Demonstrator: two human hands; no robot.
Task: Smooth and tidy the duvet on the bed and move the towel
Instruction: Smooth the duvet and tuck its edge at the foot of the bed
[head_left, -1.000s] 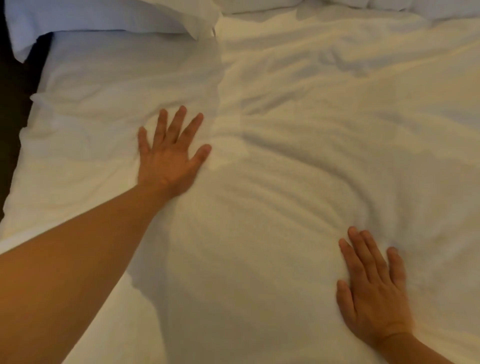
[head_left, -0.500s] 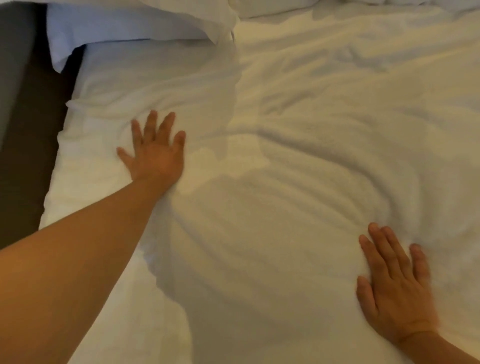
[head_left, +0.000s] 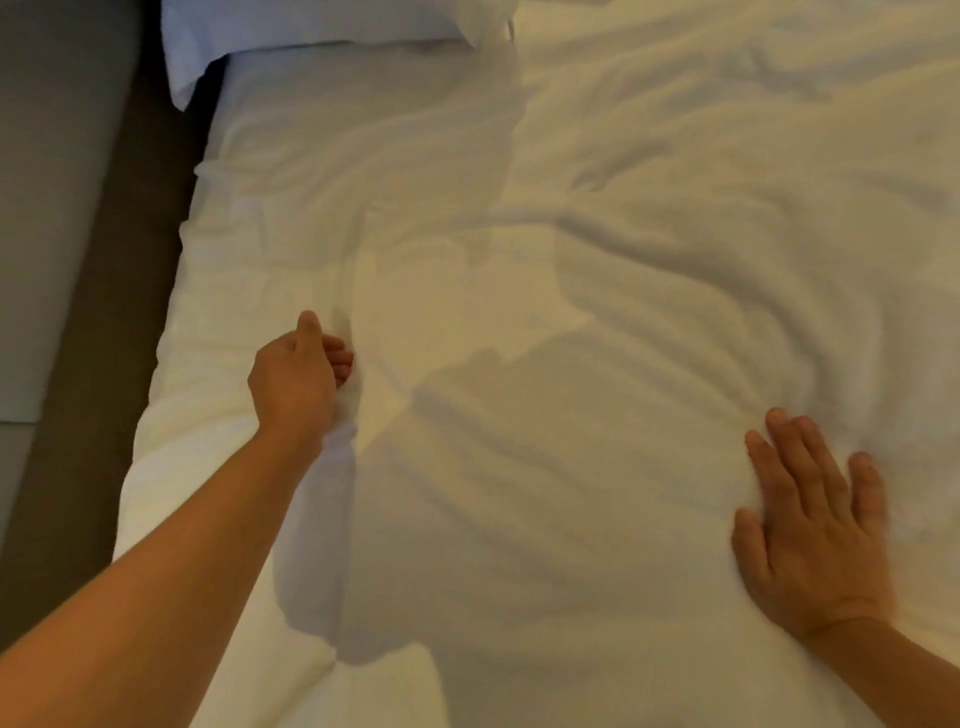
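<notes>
The duvet (head_left: 597, 364) is soft, matt white cloth, creased all over; the pillow (head_left: 311, 26) likewise.

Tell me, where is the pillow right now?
The pillow sits at the top left of the head view, at the head of the bed, beyond the left hand and overhanging the duvet's left edge.

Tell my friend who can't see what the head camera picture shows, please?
Two bare hands work on a rumpled white duvet: the right hand presses flat on it, and the left hand curls its fingers at a fold. A white pillow lies at the top left.
</notes>
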